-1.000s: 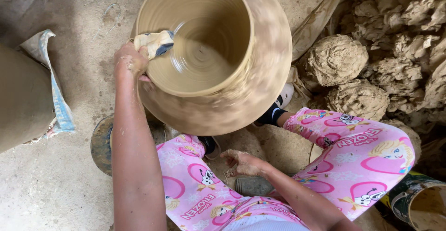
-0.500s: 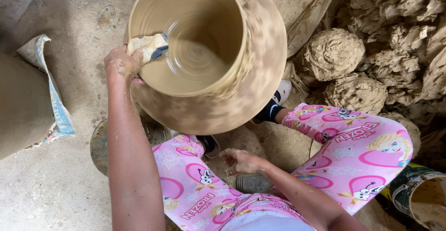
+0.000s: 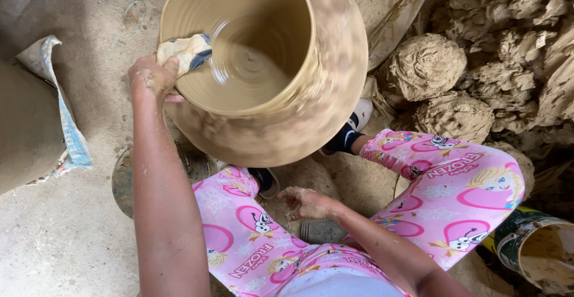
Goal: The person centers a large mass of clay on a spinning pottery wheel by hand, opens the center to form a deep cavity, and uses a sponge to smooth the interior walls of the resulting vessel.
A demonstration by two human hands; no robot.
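Smoothing the rim of a wet clay pot is the step in hand, judged from the blurred outer wall, which suggests the pot is turning, and from the cloth laid over its lip. The pot stands in front of the seated person, between the knees, and fills the upper middle of the view; what carries it is mostly hidden beneath its belly, with only a dark round edge showing at its lower left.

Left hand: fingers curled and pressed together, pinching the folded cloth over the rim at the pot's left side. The thumb side rests against the outer wall; the cloth end hangs inside the mouth. Dried clay coats the knuckles and forearm.

Right hand: loosely half-open, fingers slightly bent, holding nothing. It hovers low beside the pot's base, above the floor between the legs. Whether a fingertip touches the base cannot be told.

Next move, as a judgement: steady, even pressure at the rim is required, with the cloth kept wet and the wrist held fixed so that the lip stays level. Excess squeeze could warp the thin wall; a loose grip could let the cloth drag into the mouth.

Surroundings: lumps of raw clay lie piled at the upper right, a bucket sits at the lower right corner, and a sack lies on the floor at the left edge.
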